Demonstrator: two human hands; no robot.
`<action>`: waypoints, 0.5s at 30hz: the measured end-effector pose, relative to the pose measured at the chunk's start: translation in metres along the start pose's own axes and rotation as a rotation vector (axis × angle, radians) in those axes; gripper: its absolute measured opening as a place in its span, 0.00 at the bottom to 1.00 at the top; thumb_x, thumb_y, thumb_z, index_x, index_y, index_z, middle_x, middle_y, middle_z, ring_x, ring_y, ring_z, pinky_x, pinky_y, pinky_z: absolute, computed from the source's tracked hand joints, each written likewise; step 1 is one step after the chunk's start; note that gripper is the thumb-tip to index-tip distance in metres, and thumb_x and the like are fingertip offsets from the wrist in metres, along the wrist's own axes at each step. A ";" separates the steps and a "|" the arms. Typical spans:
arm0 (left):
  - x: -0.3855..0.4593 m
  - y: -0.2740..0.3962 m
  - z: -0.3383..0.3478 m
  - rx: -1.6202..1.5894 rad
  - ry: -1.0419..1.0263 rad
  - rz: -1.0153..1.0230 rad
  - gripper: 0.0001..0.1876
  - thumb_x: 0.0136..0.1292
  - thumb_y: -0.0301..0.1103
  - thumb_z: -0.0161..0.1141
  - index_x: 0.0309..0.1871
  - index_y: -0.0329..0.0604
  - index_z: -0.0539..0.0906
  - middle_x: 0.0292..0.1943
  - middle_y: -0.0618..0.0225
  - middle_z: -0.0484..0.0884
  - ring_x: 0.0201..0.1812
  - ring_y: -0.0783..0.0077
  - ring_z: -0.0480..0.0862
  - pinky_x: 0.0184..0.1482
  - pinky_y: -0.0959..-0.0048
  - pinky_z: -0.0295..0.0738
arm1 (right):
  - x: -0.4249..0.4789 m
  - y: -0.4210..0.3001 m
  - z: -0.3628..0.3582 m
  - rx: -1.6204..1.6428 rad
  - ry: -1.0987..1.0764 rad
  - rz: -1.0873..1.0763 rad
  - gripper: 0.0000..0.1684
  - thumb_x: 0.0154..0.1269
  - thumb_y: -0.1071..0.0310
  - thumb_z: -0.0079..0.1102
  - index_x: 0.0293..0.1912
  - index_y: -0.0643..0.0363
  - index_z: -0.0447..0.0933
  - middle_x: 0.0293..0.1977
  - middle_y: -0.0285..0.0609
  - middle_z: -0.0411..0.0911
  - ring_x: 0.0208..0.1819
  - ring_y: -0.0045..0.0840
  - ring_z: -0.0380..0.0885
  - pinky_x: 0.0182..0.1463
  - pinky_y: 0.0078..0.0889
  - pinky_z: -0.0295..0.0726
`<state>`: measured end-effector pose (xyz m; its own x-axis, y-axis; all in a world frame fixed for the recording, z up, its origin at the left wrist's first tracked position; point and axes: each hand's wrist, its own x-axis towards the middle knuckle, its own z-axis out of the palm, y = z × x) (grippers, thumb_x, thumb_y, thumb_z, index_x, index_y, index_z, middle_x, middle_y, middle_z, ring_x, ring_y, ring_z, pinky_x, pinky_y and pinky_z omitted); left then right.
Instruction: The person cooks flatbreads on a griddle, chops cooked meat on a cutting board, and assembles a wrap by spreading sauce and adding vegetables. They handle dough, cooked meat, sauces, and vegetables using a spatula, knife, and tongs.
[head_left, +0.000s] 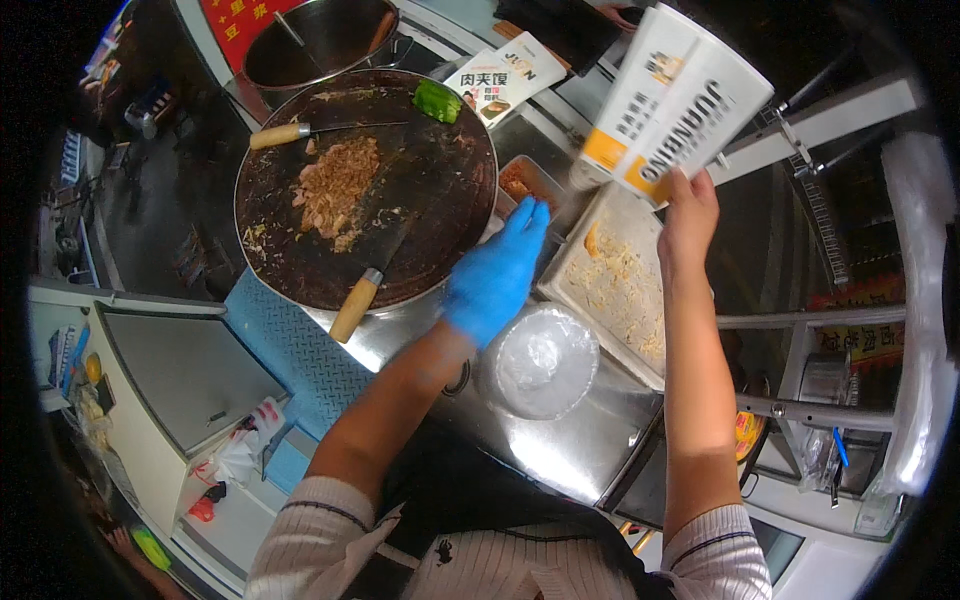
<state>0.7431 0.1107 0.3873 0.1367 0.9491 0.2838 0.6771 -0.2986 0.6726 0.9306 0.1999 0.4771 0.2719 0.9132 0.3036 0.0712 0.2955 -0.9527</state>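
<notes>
In a blue glove, my left hand (496, 276) reaches between the round chopping board (442, 255) and a metal container of reddish seasoning (517, 180). Its fingertips are bunched at the container's near edge; blur hides whether they pinch anything. My bare right hand (691, 210) grips the lower end of a printed white and orange paper food bag (675, 105), raised above a tray (559, 274) with pale crumbs and shreds. Chopped meat (339, 187) lies heaped on the board. Two wooden-handled blades, a knife (279, 136) and a cleaver (358, 304), rest beside it.
Green peppers (437, 102) sit at the board's far edge, near more printed paper bags (510, 79). A large pot (319, 41) stands behind the board. Close to my body is a plastic-covered round container (540, 360) on the steel counter (555, 450).
</notes>
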 end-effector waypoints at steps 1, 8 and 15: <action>0.020 -0.008 0.009 0.094 -0.137 -0.074 0.28 0.60 0.24 0.48 0.66 0.39 0.58 0.67 0.53 0.56 0.49 0.53 0.78 0.42 0.65 0.78 | 0.011 0.004 0.018 0.022 -0.057 0.045 0.15 0.61 0.75 0.49 0.48 0.68 0.72 0.42 0.42 0.78 0.39 0.20 0.75 0.45 0.21 0.71; 0.057 -0.031 0.061 1.364 0.390 0.127 0.17 0.58 0.25 0.46 0.13 0.51 0.62 0.07 0.76 0.60 0.08 0.80 0.64 0.05 0.74 0.58 | 0.088 0.089 0.118 0.091 -0.083 0.240 0.12 0.59 0.77 0.52 0.43 0.69 0.75 0.38 0.44 0.79 0.36 0.24 0.77 0.43 0.23 0.74; 0.014 -0.016 0.056 1.454 0.277 0.188 0.15 0.61 0.26 0.43 0.17 0.50 0.66 0.09 0.72 0.63 0.08 0.78 0.65 0.06 0.74 0.60 | 0.122 0.187 0.195 0.336 -0.024 0.344 0.11 0.56 0.82 0.53 0.41 0.72 0.74 0.35 0.48 0.79 0.32 0.30 0.78 0.38 0.29 0.76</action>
<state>0.7745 0.1348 0.3426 0.2761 0.8106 0.5165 0.7984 0.1056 -0.5927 0.7900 0.4212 0.3386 0.2025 0.9790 -0.0242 -0.3337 0.0458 -0.9416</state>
